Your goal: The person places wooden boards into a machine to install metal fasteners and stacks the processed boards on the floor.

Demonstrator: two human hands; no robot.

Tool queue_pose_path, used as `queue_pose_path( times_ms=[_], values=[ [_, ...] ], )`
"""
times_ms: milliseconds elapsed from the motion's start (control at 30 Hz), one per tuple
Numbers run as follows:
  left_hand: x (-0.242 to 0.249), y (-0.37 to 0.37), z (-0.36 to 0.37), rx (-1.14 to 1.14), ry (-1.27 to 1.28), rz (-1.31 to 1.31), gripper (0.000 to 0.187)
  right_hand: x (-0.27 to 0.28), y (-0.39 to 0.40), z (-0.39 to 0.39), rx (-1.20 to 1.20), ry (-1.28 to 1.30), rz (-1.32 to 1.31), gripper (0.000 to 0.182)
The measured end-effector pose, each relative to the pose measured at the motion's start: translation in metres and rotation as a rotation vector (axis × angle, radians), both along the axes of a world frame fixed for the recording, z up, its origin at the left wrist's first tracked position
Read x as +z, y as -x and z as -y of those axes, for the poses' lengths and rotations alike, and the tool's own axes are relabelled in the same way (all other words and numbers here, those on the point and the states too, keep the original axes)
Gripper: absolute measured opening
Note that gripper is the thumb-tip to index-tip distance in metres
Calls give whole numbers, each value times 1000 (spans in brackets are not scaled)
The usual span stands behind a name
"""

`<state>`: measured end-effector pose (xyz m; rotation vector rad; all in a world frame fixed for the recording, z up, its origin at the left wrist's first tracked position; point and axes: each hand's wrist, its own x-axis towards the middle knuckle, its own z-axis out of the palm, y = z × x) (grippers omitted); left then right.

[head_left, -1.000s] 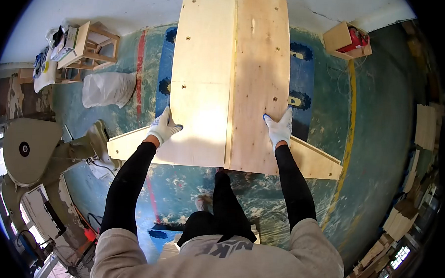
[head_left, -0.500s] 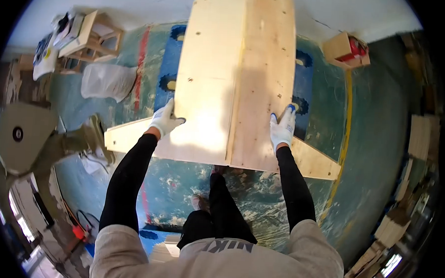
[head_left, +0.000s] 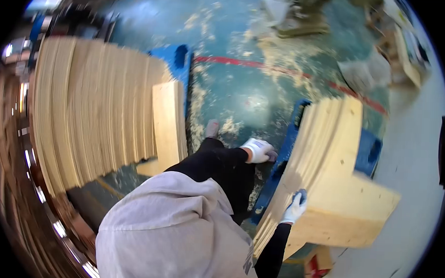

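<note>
My right hand (head_left: 295,208), in a white glove with blue-grey fingertips, lies on the edges of a stack of pale wooden boards (head_left: 348,154) at the right. No separate piece shows in it. Near the blue pallet (head_left: 275,183) and beside my dark-trousered leg, my left hand (head_left: 259,151), gloved too, hangs with its fingers loosely apart and nothing visible in them. The top board is broad, with a wing reaching toward the wall and small dark marks on it.
A long row of upright boards (head_left: 99,109) stands at the left, with a narrower board (head_left: 167,121) at its end. Another person's shoe (head_left: 303,27) is at the top. A plastic bag (head_left: 367,73) and a box with red contents (head_left: 319,264) are near the wall (head_left: 408,197).
The view has swung left, so the stack now sits at the right. My left hand has come off the boards and hangs near my leg; my right hand is now on the stack's edge.
</note>
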<state>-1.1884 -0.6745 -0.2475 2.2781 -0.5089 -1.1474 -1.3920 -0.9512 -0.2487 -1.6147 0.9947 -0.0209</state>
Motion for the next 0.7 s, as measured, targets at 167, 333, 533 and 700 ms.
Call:
queue_pose_path(
  times_ms=[167, 333, 533, 700],
  values=[
    [-56, 19, -222, 359, -259, -105, 48, 12, -78, -137, 293, -277, -90, 28],
    [-108, 64, -444, 840, -360, -171, 55, -41, -159, -327, 735, -295, -192, 27],
    [-227, 208, -611, 1209, -556, -290, 68, -175, -158, -531, 1339, -314, -255, 29],
    [-344, 279, -667, 1426, -780, -93, 75, -294, -118, -623, 1429, -432, -493, 37]
  ],
)
